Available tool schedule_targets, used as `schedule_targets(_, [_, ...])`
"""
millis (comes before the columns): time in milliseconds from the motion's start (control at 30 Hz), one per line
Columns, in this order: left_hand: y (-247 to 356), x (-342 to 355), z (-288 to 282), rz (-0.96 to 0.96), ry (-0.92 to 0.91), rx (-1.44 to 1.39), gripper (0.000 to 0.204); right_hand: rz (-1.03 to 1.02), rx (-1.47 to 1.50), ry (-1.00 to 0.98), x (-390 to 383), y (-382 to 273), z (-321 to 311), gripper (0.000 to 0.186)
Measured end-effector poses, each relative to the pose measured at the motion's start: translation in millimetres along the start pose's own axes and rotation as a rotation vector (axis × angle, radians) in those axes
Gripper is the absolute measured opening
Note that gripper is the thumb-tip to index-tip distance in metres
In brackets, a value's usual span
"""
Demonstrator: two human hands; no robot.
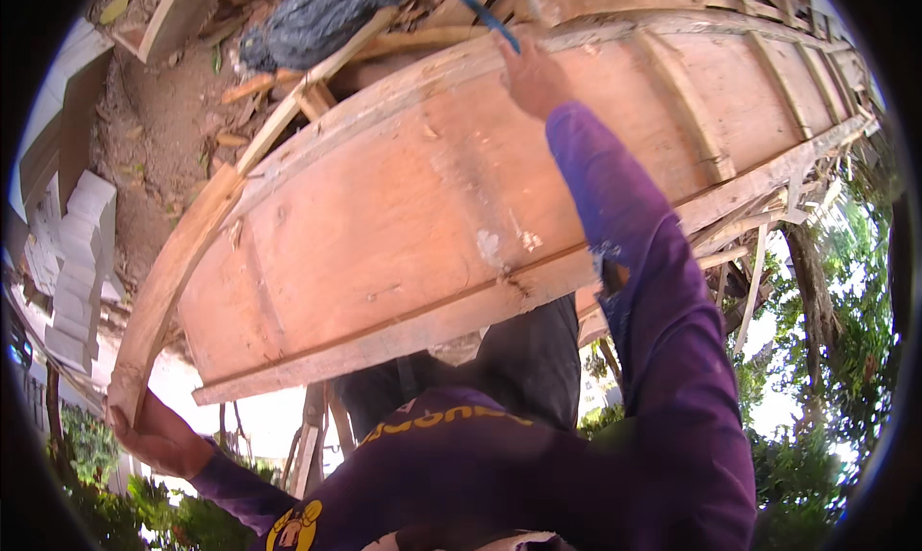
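Note:
My left hand [158, 440] grips the lower end of a long curved wooden strip [185, 268] at the left. That strip runs up along the left end of a large pale plywood panel [365, 224] with wooden battens [682, 104] across its right part. My right hand [531, 78] is closed on a long blue tool handle [477, 8] over the panel's far edge; the tool's working end is blurred or out of view.
A dark crumpled plastic bag [307, 27] lies among wood scraps on dirt [149, 147] beyond the panel. Pale stacked blocks [82, 263] stand at far left. Timber supports [754, 277] and trees [816, 311] are at the right. My legs are partly under the panel.

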State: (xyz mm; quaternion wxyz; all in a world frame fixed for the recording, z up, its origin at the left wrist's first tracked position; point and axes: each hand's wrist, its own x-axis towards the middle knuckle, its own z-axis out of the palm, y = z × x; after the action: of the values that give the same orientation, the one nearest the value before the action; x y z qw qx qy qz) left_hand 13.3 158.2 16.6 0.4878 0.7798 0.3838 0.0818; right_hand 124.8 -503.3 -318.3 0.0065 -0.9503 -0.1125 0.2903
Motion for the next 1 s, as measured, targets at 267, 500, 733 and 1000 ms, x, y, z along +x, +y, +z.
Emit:
schedule_targets(267, [0, -36, 88, -0.310, 0.053, -0.104, 0.068, 0.401, -0.018, -0.207, -108, -46, -62, 0.058])
schedule_targets(500, [-37, -37, 88, 0.320, -0.028, 0.544, 0.090, 0.485, 0.104, -0.206, -185, -43, -85, 0.062])
schedule_targets(733, [-62, 28, 98, 0.145, -0.115, 0.086, 0.084, 0.598, 0.346, -0.153, -189, -43, -95, 0.058])
schedule_targets(1000, [259, -262, 387, 0.230, -1.136, -0.477, 0.064, 0.589, 0.175, -0.155, -156, -46, -69, 0.054])
